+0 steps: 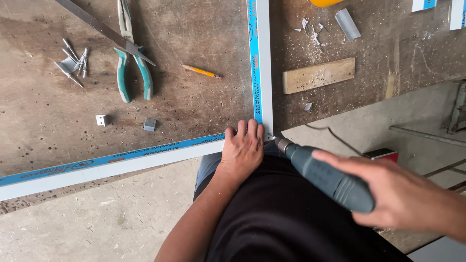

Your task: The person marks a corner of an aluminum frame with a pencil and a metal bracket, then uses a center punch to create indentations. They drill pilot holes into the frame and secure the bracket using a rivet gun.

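Note:
My left hand (241, 148) presses down on the corner where two white aluminium bars with blue film meet: one bar (116, 162) runs left along the table's near edge, the other (259, 58) runs away from me. My right hand (403, 194) grips a grey-green electric drill (325, 177). The drill's tip touches the outer side of that corner, just right of my left fingers.
On the worn brown table (48, 106) lie green-handled pliers (131, 68), a metal strip (104, 30), a pencil (200, 72), several rivets (75, 62), two small metal brackets (150, 124), a wooden block (318, 75) and a grey offcut (347, 24). Concrete floor lies below the table edge.

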